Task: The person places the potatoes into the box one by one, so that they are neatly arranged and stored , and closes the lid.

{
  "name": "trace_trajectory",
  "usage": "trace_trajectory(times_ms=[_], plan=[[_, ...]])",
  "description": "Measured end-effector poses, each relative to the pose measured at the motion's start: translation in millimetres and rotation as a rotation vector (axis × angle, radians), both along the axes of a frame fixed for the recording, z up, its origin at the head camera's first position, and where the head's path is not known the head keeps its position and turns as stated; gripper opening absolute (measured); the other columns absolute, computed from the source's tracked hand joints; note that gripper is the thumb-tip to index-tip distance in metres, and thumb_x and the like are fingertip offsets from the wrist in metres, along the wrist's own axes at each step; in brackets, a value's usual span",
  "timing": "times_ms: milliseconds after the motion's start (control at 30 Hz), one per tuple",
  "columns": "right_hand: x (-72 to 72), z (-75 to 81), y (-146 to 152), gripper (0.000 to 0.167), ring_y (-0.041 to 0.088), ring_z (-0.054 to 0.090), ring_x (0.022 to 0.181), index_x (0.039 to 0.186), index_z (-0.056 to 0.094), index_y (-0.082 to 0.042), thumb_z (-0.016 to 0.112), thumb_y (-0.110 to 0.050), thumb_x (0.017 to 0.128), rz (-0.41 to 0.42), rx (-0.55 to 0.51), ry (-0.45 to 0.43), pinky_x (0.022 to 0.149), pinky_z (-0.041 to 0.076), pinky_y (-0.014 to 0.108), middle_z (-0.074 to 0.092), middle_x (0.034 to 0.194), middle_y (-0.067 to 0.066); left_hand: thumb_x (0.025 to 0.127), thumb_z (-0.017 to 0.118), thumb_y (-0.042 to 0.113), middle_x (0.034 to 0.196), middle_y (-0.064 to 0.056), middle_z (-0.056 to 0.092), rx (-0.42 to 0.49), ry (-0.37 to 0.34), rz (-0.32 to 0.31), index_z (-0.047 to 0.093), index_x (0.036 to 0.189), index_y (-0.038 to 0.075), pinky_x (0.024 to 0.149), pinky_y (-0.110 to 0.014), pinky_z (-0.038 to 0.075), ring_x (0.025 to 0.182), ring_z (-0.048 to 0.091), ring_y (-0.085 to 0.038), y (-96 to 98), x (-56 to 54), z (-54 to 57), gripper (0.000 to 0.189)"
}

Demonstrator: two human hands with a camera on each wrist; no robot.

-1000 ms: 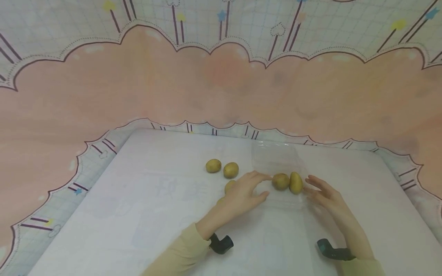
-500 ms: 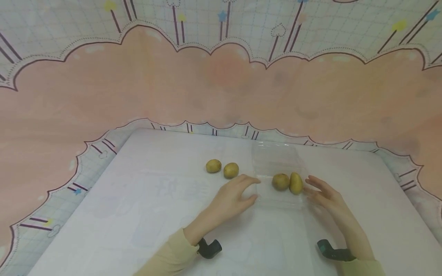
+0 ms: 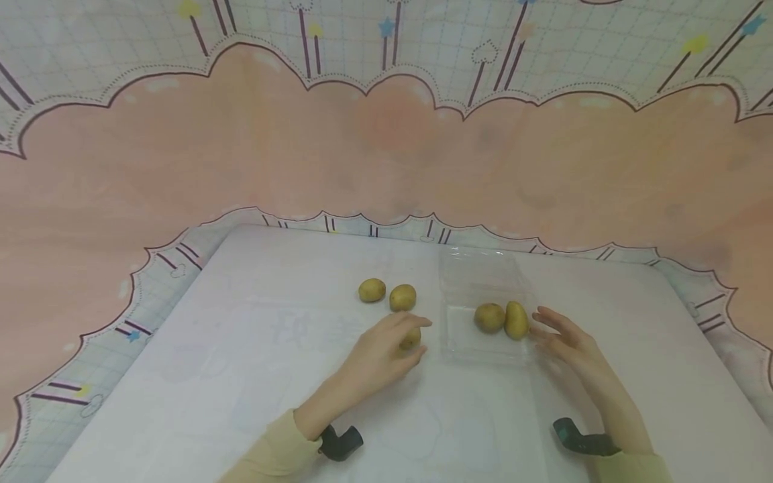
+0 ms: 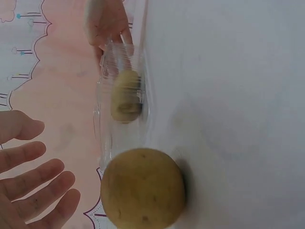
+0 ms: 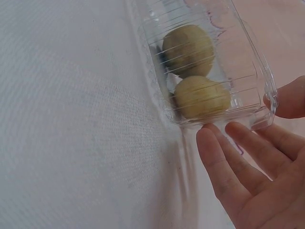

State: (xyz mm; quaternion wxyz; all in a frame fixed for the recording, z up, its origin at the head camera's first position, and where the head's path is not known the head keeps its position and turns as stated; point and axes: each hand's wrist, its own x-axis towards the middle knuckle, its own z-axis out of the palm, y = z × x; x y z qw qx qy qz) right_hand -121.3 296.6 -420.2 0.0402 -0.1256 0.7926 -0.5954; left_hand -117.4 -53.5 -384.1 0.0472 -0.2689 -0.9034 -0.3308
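Left to right across a white tabletop (image 3: 211, 376): a person's left hand (image 3: 377, 349) reaches in from the lower left, its grip loose, with thumb and fingers spread and not closed round anything. Just to the right of the palm, in the hollow between fingers and thumb, sits the near potato (image 3: 410, 339), partly covered by the fingers; whether they touch it is unclear. In the left wrist view this potato looks nearly round, with no clear long axis to line up with. The left hand is plainly the nearer one. To the right of that potato lies a clear plastic container (image 3: 460, 335), and past its right side is the right hand (image 3: 568, 339). The right wrist view shows the thumb at the container's rim and the fingers extended along the end wall; this grip also looks relaxed, steadying rather than clenching. Counted from the left: two potatoes on the tabletop further back, one rounded oval (image 3: 372, 290) and its neighbour (image 3: 402, 297), a little apart; one at the left grip; one container; and inside it two more, a round potato (image 3: 489, 318) and an upright longish potato (image 3: 516, 320) side by side. That makes five potatoes visible; the left hand could hide another.
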Motion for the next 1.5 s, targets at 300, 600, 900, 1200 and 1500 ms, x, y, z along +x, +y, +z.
trace_trajectory(times_ms=[300,600,900,1200,1500], plan=[[0.2,-1.0,0.7,0.052,-0.012,0.057,0.107,0.147,0.035,-0.007,0.049,-0.003,0.097,-0.008,0.011,-0.003,0.084,0.048,0.010,0.049,0.125,-0.031,0.087,0.067,0.018,0.116,0.003,0.065,0.014,0.028,-0.023,0.062,0.119,0.018,0.090,-0.030,0.053,0.106,0.060,-0.012,-17.4,0.5,-5.7,0.032],[0.0,-1.9,0.8,0.052,-0.011,0.058,0.108,0.147,0.036,-0.009,0.047,-0.001,0.097,0.017,-0.043,0.002,0.084,0.049,0.010,0.051,0.127,-0.030,0.087,0.065,0.019,0.113,0.001,0.067,-0.028,-0.018,0.003,0.063,0.119,0.014,0.090,-0.033,0.052,0.107,0.060,-0.014,-30.6,5.8,-12.7,0.032],[-0.9,-1.5,0.3,0.051,-0.012,0.056,0.109,0.146,0.036,-0.010,0.047,-0.003,0.097,0.010,-0.011,0.004,0.084,0.048,0.010,0.049,0.127,-0.030,0.085,0.069,0.018,0.113,-0.003,0.067,-0.076,-0.016,0.016,0.062,0.120,0.011,0.090,-0.034,0.052,0.105,0.061,-0.017,-38.4,9.4,-23.1,0.037],[-0.5,-0.2,-0.2,0.052,-0.013,0.056,0.109,0.147,0.036,-0.010,0.049,-0.004,0.097,-0.001,0.006,-0.005,0.084,0.049,0.010,0.049,0.126,-0.031,0.084,0.072,0.031,0.117,0.001,0.065,-0.083,-0.110,0.015,0.059,0.127,0.016,0.092,-0.035,0.052,0.107,0.061,-0.016,-43.3,9.6,-27.3,0.047],[-0.6,0.9,-0.1,0.053,-0.014,0.055,0.108,0.148,0.033,-0.006,0.049,-0.008,0.098,-0.023,0.037,-0.017,0.083,0.049,0.011,0.047,0.125,-0.031,0.080,0.076,0.026,0.119,0.001,0.064,-0.123,-0.149,-0.011,0.057,0.129,0.015,0.092,-0.035,0.052,0.107,0.061,-0.015,-45.4,8.8,-28.6,0.054]])
